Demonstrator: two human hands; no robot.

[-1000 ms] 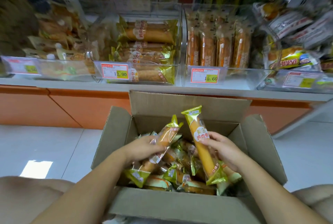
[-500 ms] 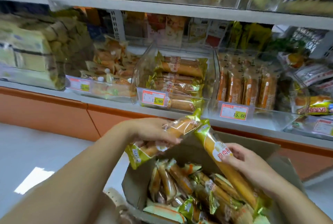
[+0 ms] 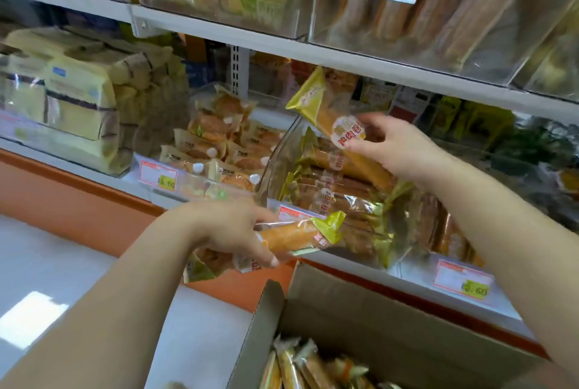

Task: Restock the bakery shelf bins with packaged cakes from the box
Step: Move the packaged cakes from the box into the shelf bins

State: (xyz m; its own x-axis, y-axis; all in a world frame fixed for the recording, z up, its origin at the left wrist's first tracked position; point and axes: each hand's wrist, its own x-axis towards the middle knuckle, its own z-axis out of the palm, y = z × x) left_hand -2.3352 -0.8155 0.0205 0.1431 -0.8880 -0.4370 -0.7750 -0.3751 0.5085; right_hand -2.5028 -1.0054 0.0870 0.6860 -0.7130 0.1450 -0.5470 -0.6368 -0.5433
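The shelf [image 3: 376, 67] fills the view ahead, and the open cardboard box [image 3: 376, 332] sits below it. At least four packaged cakes [image 3: 297, 370] lie lengthwise in the box at the frame's bottom edge. On the lower ledge stands one clear bin [image 3: 275, 169] of the same cakes, stacked crosswise, too overlapped to count.

I hold two cakes, one per hand. My right hand [image 3: 398, 144] pinches the upper cake [image 3: 326, 113] at its round label. It hangs over the bin's open top, with its long axis sloping from upper left to lower right. My left hand [image 3: 225, 232] wraps the lower cake [image 3: 291, 236] mid-length, just before the bin's front. Its yellow sealed end points right and slightly up.
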